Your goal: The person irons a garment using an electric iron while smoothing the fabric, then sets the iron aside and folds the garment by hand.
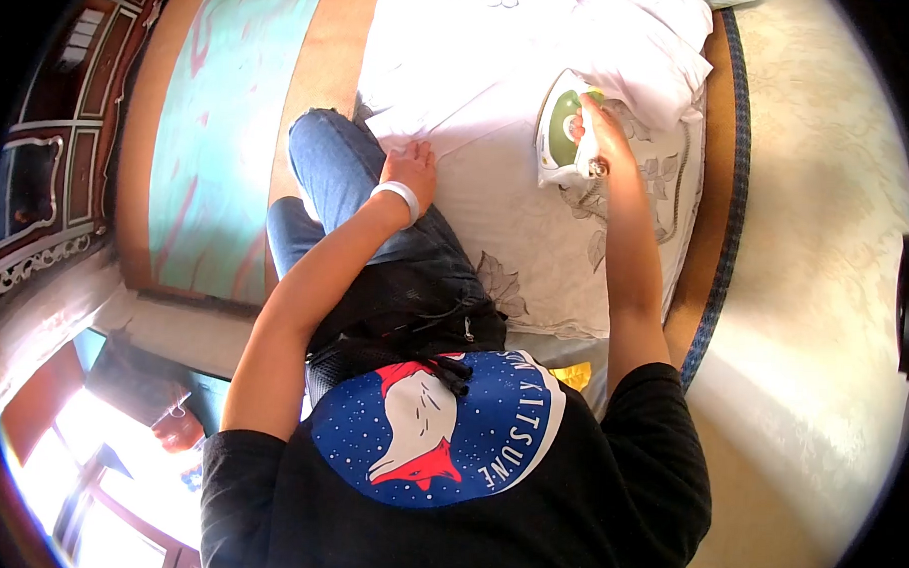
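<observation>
The right hand (606, 139) is holding the iron (557, 135), which is white and green, and its fingers (587, 112) are closing around the handle. The iron is standing over the flower-patterned cover (477, 210), and its pointed end is facing away from the person, close to the white cloth (453, 44). From this view I cannot tell if its flat bottom is touching the fabric fully or if it is a little raised. A cord (676, 197) is running over the cover, to the right of the iron

The left hand (410, 170) is resting on the near left edge of the white cloth, beside the knee. Its fingers are lying extended and released, and they are not gripping the cloth. A white band (399, 200) is going around the left wrist. The white cloth is spreading over the far part of the cover, and it is making loose folds on the right side, just beyond the iron.

The person is sitting with bent legs in blue jeans (329, 159), and is wearing a black T-shirt (607, 490) with a round blue print. On the left side, a turquoise panel (225, 126) is lying next to the legs, and dark cabinets (70, 100) are standing farther left
</observation>
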Tool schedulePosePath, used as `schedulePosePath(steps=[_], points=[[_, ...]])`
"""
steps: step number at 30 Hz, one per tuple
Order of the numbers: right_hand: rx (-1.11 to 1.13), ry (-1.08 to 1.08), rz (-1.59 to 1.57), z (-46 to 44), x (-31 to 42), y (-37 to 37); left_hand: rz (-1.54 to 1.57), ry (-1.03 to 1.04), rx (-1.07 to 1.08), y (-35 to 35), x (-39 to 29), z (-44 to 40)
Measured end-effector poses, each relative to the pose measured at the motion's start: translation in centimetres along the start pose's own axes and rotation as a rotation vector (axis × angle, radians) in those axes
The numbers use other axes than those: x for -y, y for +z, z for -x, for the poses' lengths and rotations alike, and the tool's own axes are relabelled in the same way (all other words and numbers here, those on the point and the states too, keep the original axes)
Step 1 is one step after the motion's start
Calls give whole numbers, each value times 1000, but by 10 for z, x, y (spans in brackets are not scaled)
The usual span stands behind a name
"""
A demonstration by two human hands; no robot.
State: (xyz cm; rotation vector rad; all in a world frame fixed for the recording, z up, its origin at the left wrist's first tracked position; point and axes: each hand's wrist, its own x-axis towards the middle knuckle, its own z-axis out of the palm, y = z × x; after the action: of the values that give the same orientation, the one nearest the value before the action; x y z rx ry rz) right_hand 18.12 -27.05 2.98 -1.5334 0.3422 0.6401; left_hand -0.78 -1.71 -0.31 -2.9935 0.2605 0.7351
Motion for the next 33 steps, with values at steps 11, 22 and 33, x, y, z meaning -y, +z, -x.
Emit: schedulePosePath(steps=[11,22,33], points=[[328,-11,473,93,-33,68,-36,-15,-31,0,-3,-3],[363,-99,467,100,-41,68,-145,44,-290,-3,-4,-17],[70,-20,212,120,-33,5,64,58,-325,-24,28,24]])
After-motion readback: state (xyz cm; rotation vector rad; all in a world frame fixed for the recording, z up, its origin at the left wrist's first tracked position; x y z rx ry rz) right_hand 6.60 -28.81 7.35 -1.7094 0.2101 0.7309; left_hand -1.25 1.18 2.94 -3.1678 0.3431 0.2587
